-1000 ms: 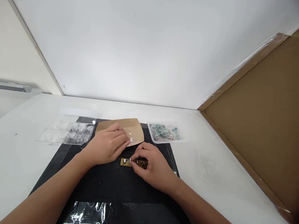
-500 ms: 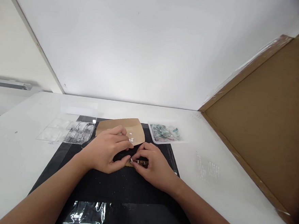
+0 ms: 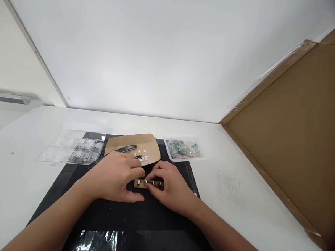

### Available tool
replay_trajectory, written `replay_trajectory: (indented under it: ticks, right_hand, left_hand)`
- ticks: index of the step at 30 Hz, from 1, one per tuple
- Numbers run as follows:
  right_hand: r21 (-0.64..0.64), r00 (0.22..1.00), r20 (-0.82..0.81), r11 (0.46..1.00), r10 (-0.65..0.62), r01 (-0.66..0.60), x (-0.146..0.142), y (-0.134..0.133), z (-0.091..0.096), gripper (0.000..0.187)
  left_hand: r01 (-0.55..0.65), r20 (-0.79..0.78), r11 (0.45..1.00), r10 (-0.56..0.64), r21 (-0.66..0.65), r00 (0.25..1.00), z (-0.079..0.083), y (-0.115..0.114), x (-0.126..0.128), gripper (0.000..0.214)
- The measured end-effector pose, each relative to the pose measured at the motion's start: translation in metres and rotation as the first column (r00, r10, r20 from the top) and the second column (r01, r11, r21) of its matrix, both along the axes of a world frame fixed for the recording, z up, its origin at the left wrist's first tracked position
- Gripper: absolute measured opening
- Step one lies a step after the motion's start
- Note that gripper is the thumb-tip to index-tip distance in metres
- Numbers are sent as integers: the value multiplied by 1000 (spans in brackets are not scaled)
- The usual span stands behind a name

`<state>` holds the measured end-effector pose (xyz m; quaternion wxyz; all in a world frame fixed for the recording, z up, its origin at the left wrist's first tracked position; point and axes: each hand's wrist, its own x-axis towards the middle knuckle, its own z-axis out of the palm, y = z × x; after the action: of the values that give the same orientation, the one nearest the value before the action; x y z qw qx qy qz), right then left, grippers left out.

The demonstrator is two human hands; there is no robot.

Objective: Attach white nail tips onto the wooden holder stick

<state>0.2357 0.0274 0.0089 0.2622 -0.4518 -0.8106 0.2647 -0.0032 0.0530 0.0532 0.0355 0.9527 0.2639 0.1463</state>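
A small yellow-brown strip (image 3: 140, 185) lies on the black mat, bearing several little white, metallic and dark parts. My right hand (image 3: 171, 184) pinches a tiny shiny, whitish piece (image 3: 145, 181) at the strip between thumb and forefinger; its exact kind is too small to make out. On the strip's left side, my left hand (image 3: 116, 177) is open, thumb stretched apart from the bent fingers. Behind it lies a dark curved tool (image 3: 127, 148), partly hidden by the hand. Several small white pieces (image 3: 144, 158) and a few dark bits sit on a brown paper sheet (image 3: 152, 141).
A clear compartment box (image 3: 87, 150) with small bags stands at left. A translucent tray (image 3: 171, 157) of greenish and pinkish packets is at right. The black mat (image 3: 149, 220) covers the white table (image 3: 243, 226). A cardboard panel (image 3: 298, 134) rises on the right.
My left hand has drawn back from the strip and its thumb has come away, showing more of the strip and the dark tool. My right hand keeps its pinch.
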Motion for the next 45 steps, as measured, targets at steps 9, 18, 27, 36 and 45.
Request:
replay_trajectory:
  ticks: [9, 18, 27, 36, 45]
  right_hand:
    - [-14, 997, 74, 1000, 29, -28, 4, 0, 9, 17]
    - [15, 986, 150, 997, 73, -76, 8, 1, 12, 25]
    - [-15, 984, 136, 993, 119, -118, 10, 7, 13, 29]
    - [12, 977, 162, 990, 139, -142, 10, 9, 12, 31]
    - [182, 971, 158, 961, 179, -207, 15, 6, 21, 42]
  left_hand:
    - [-113, -242, 988, 86, -102, 966, 1, -5, 10, 17]
    - [-107, -169, 983, 81, -151, 982, -1, -2, 6, 10]
    - [-28, -97, 968, 4, -251, 995, -5, 2, -1, 8]
    - [39, 9, 939, -38, -342, 999, 0, 6, -5, 8]
    - [-24, 449, 983, 105, -183, 887, 0, 1, 6, 7]
